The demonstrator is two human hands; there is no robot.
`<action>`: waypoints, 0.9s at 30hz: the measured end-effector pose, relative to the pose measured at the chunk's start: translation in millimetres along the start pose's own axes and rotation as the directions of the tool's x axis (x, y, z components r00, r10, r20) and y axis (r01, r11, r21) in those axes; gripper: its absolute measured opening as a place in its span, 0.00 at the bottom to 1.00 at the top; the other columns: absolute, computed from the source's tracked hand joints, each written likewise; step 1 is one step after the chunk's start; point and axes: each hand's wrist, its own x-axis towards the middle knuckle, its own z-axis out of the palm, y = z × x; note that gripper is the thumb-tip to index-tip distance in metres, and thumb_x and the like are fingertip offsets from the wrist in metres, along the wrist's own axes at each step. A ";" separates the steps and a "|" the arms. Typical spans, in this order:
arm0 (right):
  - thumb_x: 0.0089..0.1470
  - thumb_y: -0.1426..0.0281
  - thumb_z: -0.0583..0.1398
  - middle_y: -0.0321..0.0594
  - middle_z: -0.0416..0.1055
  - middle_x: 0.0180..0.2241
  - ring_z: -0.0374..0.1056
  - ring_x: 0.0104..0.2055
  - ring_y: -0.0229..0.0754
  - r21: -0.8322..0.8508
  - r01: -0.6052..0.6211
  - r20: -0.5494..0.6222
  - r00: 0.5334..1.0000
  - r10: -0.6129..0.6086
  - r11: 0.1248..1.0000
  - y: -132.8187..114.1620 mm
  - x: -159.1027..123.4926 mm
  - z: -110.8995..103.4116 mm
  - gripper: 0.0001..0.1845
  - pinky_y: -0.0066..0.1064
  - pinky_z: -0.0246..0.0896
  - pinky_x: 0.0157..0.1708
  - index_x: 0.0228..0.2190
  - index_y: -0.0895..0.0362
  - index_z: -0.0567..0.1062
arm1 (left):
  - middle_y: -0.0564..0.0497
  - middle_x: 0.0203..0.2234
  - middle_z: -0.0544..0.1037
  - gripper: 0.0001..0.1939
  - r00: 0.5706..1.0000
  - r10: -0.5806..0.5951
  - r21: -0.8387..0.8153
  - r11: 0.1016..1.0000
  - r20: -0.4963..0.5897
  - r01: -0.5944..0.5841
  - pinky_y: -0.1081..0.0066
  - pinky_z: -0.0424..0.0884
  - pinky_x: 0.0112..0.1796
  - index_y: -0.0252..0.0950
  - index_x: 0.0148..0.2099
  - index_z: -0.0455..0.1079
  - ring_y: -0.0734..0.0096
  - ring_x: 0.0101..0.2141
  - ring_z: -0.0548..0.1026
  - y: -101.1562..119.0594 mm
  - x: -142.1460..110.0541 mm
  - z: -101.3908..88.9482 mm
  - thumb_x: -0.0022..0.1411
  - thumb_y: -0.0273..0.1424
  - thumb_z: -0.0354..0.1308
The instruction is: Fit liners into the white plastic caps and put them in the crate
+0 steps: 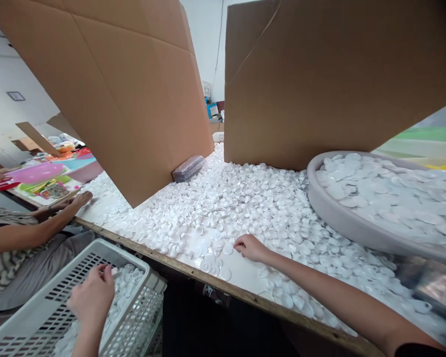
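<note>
The right hand (250,247) has its fingertips bunched beside a flat, round, white plastic disc (228,248), near the front edge of the white table (245,278). The left hand (92,296) curls its fingers over the pale grey plastic basket (123,253). I cannot tell if either hand pinches anything.

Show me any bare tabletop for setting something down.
One small bare patch of white tabletop between the right hand and the brown wooden table edge, glossy white round discs to its left. Crowded: small white round pieces heaped beyond the hand; round grey plastic tub piled with white pieces.
</note>
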 end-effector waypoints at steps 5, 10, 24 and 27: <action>0.48 0.70 0.51 0.45 0.67 0.36 0.64 0.36 0.41 -0.321 0.069 -0.047 0.995 -0.089 0.945 -6.2 0.6 36.5 0.12 0.28 0.55 0.34 0.32 0.59 0.72 | 0.42 0.45 0.62 0.22 0.983 -0.105 0.095 0.991 0.150 0.091 0.52 0.55 0.38 0.41 0.44 0.64 0.44 0.44 0.58 -12.0 9.1 18.3 0.53 0.45 0.41; 0.47 0.73 0.52 0.47 0.60 0.42 0.60 0.38 0.42 -0.477 0.017 -0.082 0.995 -0.064 0.879 -12.5 -14.5 53.5 0.09 0.29 0.53 0.35 0.30 0.60 0.70 | 0.48 0.40 0.67 0.16 0.890 0.450 -0.295 0.862 0.068 -0.413 0.64 0.56 0.41 0.39 0.43 0.64 0.61 0.40 0.63 93.3 -35.9 11.8 0.56 0.38 0.42; 0.40 0.70 0.58 0.43 0.59 0.40 0.58 0.41 0.41 -0.197 -0.006 -0.112 0.994 -0.017 0.980 21.7 -50.0 34.3 0.18 0.28 0.52 0.42 0.38 0.59 0.68 | 0.50 0.36 0.67 0.11 0.488 0.869 -0.539 0.448 0.076 -0.713 0.68 0.56 0.39 0.37 0.40 0.63 0.66 0.41 0.61 264.3 -142.0 28.6 0.51 0.30 0.52; 0.37 0.71 0.60 0.40 0.62 0.37 0.60 0.38 0.40 -0.120 0.000 -0.155 0.988 -0.018 0.993 29.6 -51.4 28.6 0.17 0.28 0.54 0.39 0.35 0.58 0.67 | 0.51 0.34 0.67 0.10 0.449 0.889 -0.663 0.388 0.087 -0.640 0.71 0.58 0.38 0.35 0.40 0.60 0.70 0.38 0.64 259.7 -143.1 27.5 0.53 0.28 0.49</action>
